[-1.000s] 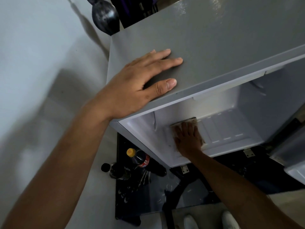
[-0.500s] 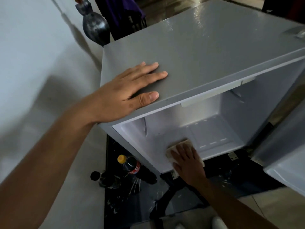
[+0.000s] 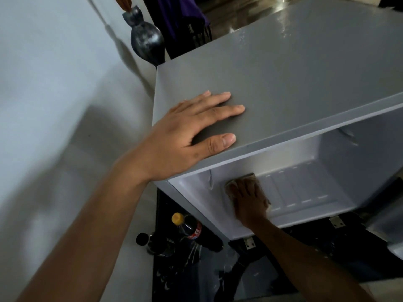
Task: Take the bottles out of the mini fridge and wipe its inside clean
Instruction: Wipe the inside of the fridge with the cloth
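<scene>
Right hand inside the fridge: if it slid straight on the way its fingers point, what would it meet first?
Probably the fridge's back wall: the right hand, flat on a cloth, points deeper in over the bare floor. Depth is hard to judge.

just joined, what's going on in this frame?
A person is cleaning the open mini fridge. The left hand lies flat on its grey top, bracing it. The right hand reaches inside and presses a cloth against the white floor of the compartment. No bottles show inside; two dark bottles stand on the floor beside the fridge.
</scene>
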